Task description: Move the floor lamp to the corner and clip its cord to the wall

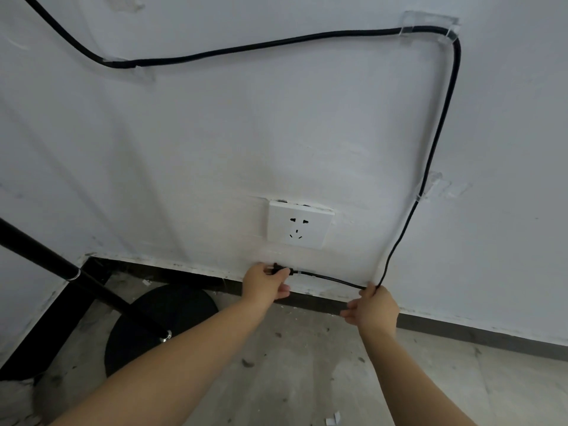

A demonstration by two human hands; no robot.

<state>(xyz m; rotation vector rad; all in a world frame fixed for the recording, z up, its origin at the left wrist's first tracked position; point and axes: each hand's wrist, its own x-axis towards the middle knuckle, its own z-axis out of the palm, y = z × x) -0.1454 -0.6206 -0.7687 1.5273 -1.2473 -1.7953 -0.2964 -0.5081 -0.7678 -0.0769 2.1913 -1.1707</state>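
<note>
The floor lamp's black pole (61,262) slants down to its round black base (159,321) on the floor at the left, by the corner. Its black cord (276,44) runs along the white wall through clear clips: one at upper left (135,67), two at upper right (430,29), one lower on the right (425,189). The cord then drops to the skirting. My left hand (264,284) grips the black plug (281,269) just below the white socket (299,224). My right hand (373,309) pinches the cord where it bends.
A dark skirting strip (461,333) runs along the wall's foot. The concrete floor (292,364) is dusty, with white paper scraps (333,419) near the bottom edge. A black frame piece (76,290) stands in the corner behind the lamp.
</note>
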